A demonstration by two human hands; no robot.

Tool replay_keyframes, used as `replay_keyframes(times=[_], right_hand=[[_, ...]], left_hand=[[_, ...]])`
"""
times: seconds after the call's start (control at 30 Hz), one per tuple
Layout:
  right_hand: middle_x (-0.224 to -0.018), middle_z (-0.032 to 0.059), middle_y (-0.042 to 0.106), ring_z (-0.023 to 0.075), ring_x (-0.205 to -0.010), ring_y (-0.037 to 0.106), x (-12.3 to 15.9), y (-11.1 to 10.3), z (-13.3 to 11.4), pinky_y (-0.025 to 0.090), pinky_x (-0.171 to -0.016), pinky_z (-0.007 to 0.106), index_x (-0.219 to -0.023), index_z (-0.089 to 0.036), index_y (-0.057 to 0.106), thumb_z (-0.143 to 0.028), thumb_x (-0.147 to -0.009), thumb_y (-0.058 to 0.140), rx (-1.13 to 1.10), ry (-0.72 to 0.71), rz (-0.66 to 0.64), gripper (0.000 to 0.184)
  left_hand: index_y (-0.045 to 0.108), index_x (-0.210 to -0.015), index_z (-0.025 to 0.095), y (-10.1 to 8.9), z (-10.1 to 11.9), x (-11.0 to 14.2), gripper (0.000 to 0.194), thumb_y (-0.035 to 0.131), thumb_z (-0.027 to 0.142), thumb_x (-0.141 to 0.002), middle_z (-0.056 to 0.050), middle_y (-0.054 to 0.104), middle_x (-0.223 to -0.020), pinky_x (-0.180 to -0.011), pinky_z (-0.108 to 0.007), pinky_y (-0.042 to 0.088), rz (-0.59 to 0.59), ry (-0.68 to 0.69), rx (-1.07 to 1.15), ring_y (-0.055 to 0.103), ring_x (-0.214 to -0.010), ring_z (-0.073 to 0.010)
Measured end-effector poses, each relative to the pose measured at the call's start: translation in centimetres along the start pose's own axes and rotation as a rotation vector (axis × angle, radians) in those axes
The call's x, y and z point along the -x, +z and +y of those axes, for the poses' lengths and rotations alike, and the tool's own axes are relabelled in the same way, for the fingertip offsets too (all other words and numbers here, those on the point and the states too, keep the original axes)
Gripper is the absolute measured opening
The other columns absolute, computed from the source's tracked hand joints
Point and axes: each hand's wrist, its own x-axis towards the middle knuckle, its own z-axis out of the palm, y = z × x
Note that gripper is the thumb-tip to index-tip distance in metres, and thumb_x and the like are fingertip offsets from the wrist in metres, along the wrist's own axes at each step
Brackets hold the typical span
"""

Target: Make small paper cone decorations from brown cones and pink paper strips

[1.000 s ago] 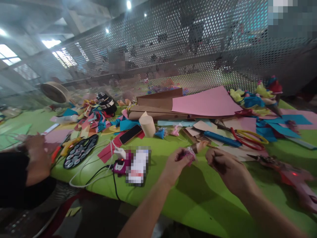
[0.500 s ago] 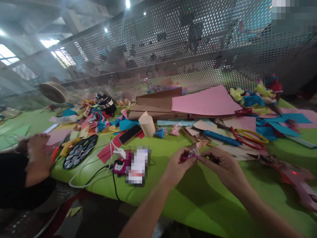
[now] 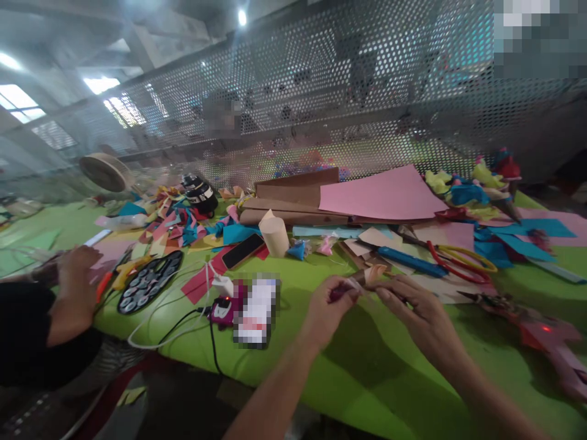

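Two hands work close together above the green tabletop: the left hand holds a small magenta piece in clear film, and the right hand has its fingers at the film's loose end, though whether they grip it I cannot tell. Uneven pulling could tear the film or let the piece slip; a rightward sweep could bring the right hand against the glue gun, whose nozzle points leftward. Curled fingers hide most of the piece, blur softens the film, and the phone screen is pixelated.
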Motion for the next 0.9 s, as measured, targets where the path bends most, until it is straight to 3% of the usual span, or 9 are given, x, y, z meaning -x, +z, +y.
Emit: replay_keyframes(times=[0.13,0.27,0.33,0.53,0.63,0.73,0.8,0.9], right_hand=[[-0.072,0.0035,0.061,0.0204,-0.061,0.054,0.0,0.3,0.0,0.041,-0.055,0.032,-0.081,-0.026,0.073,-0.042,-0.089,0.067,0.063,-0.030,0.011,0.019],[-0.073,0.0046,0.062,0.0214,-0.064,0.058,-0.1,0.4,0.0,0.043,-0.057,0.033,-0.077,-0.026,0.073,-0.034,-0.090,0.062,0.054,-0.085,0.013,0.019],[-0.075,0.0050,0.064,0.0227,-0.069,0.060,-0.1,0.4,0.0,0.044,-0.060,0.033,-0.076,-0.027,0.073,-0.033,-0.088,0.062,0.033,-0.085,-0.018,0.018],[-0.070,0.0033,0.060,0.0218,-0.066,0.057,-0.2,0.5,0.1,0.043,-0.058,0.032,-0.068,-0.025,0.069,-0.041,-0.088,0.063,-0.079,0.030,-0.102,0.026],[-0.073,0.0037,0.060,0.0206,-0.066,0.055,-0.5,0.4,0.0,0.044,-0.059,0.031,-0.080,-0.025,0.073,-0.050,-0.088,0.065,-0.232,0.118,-0.092,0.028],[-0.067,0.0011,0.053,0.0167,-0.057,0.046,-0.8,0.3,0.2,0.040,-0.049,0.028,-0.092,-0.024,0.075,-0.056,-0.087,0.065,-0.512,0.298,-0.010,0.034],[-0.068,0.0007,0.052,0.0153,-0.056,0.045,-0.9,0.3,0.7,0.040,-0.046,0.027,-0.093,-0.023,0.076,-0.051,-0.083,0.072,-0.711,0.376,0.039,0.030],[-0.078,0.0034,0.062,0.0150,-0.059,0.051,-1.2,0.5,1.5,0.048,-0.049,0.027,-0.097,-0.024,0.077,-0.041,-0.078,0.078,-0.904,0.400,0.044,0.026]], left_hand=[[0.067,-0.082,0.017,-0.1,0.5,0.1,0.028,0.073,0.044,-0.080,0.000,0.060,-0.074,-0.073,-0.026,0.045,0.051,-0.015,-0.015,0.055,-0.072,-0.0136],[0.071,-0.092,0.018,-0.3,1.0,0.4,0.029,0.075,0.043,-0.078,-0.005,0.068,-0.090,-0.076,-0.030,0.049,0.002,0.016,-0.058,0.062,-0.082,-0.0184],[0.071,-0.088,0.017,-0.4,0.9,0.4,0.026,0.074,0.042,-0.080,-0.007,0.070,-0.094,-0.081,-0.032,0.050,0.014,0.078,-0.106,0.063,-0.089,-0.0212],[0.066,-0.078,0.017,-0.6,-0.4,0.1,0.031,0.073,0.047,-0.081,-0.005,0.066,-0.072,-0.070,-0.032,0.052,0.018,0.024,-0.090,0.063,-0.071,-0.0190],[0.066,-0.085,0.017,-1.7,-0.4,-0.4,0.029,0.065,0.046,-0.087,-0.005,0.067,-0.075,-0.067,-0.032,0.052,0.128,0.000,-0.110,0.062,-0.065,-0.0174],[0.068,-0.100,0.018,-3.5,0.0,-1.5,0.024,0.058,0.038,-0.091,-0.008,0.071,-0.093,-0.084,-0.038,0.051,0.373,0.018,-0.297,0.066,-0.084,-0.0217],[0.063,-0.121,0.019,-4.5,0.2,-2.2,0.036,0.061,0.034,-0.088,-0.012,0.070,-0.109,-0.097,-0.046,0.046,0.439,0.008,-0.401,0.064,-0.105,-0.0286],[0.057,-0.133,0.019,-4.8,0.5,-2.5,0.054,0.068,0.030,-0.081,-0.019,0.058,-0.139,-0.116,-0.052,0.029,0.534,0.104,-0.552,0.046,-0.136,-0.0365]])
